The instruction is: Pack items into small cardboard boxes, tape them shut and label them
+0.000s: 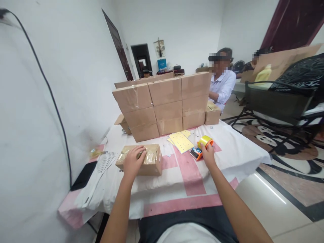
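My left hand (pixel 134 161) lies flat on top of a small taped cardboard box (pixel 152 162) on the cloth-covered table (pixel 238 152). My right hand (pixel 208 154) grips the orange tape dispenser (pixel 199 150) with its yellow tape roll, resting on the table right of the box. A yellow sheet of stickers (pixel 181 141) lies just beyond the dispenser.
A wall of stacked sealed cardboard boxes (pixel 164 104) stands across the table's far side. A person in a light shirt (pixel 222 86) sits behind it. A white perforated object (pixel 105 161) lies left of the box. A dark chair (pixel 280 101) is at right.
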A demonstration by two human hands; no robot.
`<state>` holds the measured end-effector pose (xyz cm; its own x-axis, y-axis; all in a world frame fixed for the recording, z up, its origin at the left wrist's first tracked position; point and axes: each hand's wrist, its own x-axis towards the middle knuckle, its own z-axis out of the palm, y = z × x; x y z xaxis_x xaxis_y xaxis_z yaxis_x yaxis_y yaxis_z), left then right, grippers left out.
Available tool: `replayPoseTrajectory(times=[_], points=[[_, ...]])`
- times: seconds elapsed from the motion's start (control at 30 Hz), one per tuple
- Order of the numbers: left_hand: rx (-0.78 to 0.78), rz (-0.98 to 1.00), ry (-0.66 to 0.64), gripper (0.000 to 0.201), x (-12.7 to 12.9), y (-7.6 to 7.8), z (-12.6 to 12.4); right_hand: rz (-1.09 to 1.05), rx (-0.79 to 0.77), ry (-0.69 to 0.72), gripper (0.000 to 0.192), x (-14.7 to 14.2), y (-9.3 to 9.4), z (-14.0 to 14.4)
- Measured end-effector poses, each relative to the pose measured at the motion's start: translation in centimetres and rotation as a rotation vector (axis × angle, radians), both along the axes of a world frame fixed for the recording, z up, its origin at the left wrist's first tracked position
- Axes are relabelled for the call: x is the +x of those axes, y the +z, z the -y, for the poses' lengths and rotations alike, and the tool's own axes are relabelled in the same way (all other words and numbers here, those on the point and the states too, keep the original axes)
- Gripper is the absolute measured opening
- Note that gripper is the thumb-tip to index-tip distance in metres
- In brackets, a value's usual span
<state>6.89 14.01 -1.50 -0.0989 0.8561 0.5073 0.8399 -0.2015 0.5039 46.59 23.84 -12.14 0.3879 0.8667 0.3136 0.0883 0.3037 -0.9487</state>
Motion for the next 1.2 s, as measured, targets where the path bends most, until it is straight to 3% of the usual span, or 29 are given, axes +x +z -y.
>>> replayPoseTrajectory(times=[0.13,0.43,1.2], points=[[0.137,0.003,0.062,0.028,0.1,-0.6,0.5,-0.07,-0.026,0.042,0.058,-0.3,-0.3,0.6],[0.228,-0.056,0.101,0.03,0.0,-1.4,0.5,-0.057,-0.028,0.004,0.06,0.0,-0.9,0.7],[0.323,-0.031,0.109,0.035,-0.2,-2.5,0.3,-0.08,-0.061,0.032,0.057,-0.1,-0.5,1.1]])
